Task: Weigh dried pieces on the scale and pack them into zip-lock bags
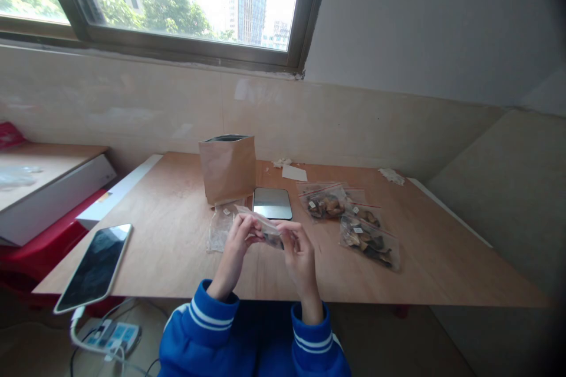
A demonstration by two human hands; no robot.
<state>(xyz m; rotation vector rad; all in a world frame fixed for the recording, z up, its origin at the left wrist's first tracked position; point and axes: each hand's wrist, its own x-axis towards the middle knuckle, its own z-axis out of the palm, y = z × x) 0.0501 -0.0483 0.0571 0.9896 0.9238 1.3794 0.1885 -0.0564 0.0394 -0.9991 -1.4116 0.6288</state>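
Both my hands pinch the top edge of a small clear zip bag (272, 237) with dark pieces inside, held just above the table. My left hand (242, 234) grips its left end and my right hand (298, 245) its right end, fingers closed. Behind the hands lies a flat silver-topped scale (273, 202). To the left, an empty-looking clear plastic bag (220, 228) lies flat in front of an upright brown paper pouch (227, 169), open at the top. On the right are several zip bags of dried brown slices, the nearest bag (370, 241) bearing a small white label.
A phone (96, 265) with a charging cable overhangs the wooden table's (424, 259) front left edge. Below it is a power strip (114, 334). White paper (294, 173) and crumpled scraps (391, 176) lie at the back. A red stool (57, 235) stands left.
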